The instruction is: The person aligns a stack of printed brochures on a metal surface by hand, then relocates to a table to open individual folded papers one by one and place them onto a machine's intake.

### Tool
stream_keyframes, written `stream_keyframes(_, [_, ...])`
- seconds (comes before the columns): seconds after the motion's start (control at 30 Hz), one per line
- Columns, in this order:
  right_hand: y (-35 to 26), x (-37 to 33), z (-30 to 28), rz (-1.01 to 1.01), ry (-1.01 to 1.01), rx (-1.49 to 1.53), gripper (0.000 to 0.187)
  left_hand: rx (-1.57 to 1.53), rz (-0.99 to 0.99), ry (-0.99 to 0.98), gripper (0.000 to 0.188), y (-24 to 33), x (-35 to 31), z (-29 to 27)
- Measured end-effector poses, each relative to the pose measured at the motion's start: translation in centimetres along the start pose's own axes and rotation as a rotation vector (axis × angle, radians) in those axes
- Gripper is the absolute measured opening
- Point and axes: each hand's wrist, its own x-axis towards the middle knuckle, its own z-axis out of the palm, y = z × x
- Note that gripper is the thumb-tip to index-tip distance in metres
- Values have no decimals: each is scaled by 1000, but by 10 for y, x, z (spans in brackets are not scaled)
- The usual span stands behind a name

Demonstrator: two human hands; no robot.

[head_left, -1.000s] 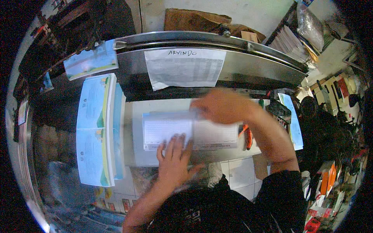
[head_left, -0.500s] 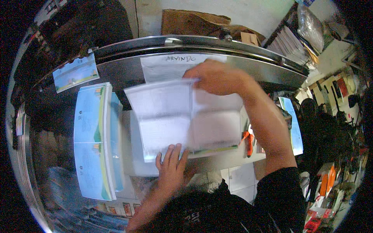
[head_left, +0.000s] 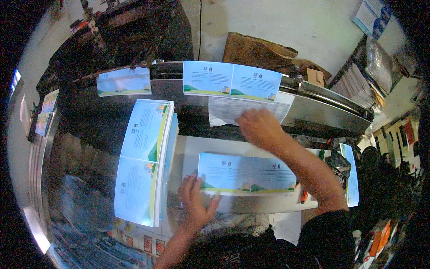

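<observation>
A printed light-blue sheet (head_left: 233, 172) with green hills along its lower edge lies in front of me on a pale board. My left hand (head_left: 195, 201) rests at its lower left corner, fingers apart and holding nothing. Farther up, my right hand (head_left: 261, 127) hovers over a white paper (head_left: 224, 110) with printed lines. Its fingers are curled together, and no sheet shows in them. A second blue sheet (head_left: 208, 78), of the same print, leans on the far metal rail and covers the upper part of the white paper.
At left stands a thick stack of the blue sheets (head_left: 136, 161). Another blue print (head_left: 124, 81) hangs at the far left of the rail (head_left: 331, 94). An orange-handled tool (head_left: 304, 195) is partly hidden by my right forearm. Brown cardboard (head_left: 260, 48) lies beyond the rail.
The pale sheet my right hand was lifting is gone from the board, where a blue printed face now shows. A blue sheet now rests on the rail. The view has shifted.
</observation>
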Motion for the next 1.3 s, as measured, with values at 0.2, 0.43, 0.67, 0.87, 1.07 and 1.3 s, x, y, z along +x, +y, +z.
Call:
stream_keyframes(0.2, [-46,-125,63,-239,237,56,57,-118,-87,-188,90,-12,23,2])
stream_keyframes(0.43, [16,-84,-7,-345,-213,540,35,-377,-126,-148,102,-40,5,24])
stream_keyframes(0.67, [71,-34,-8,-217,57,425,24,-65,-17,-228,92,-22,26,24])
stream_keyframes(0.87, [59,-39,-97,103,577,-64,37,-125,-232,-185,97,-16,21,7])
stream_keyframes(1.07, [83,27,-81,-85,1150,-237,32,-149,-215,-276,105,-10,24,9])
stream_keyframes(1.3, [9,-29,17,-114,160,86,35,-221,-162,-241,113,-25,17,9])
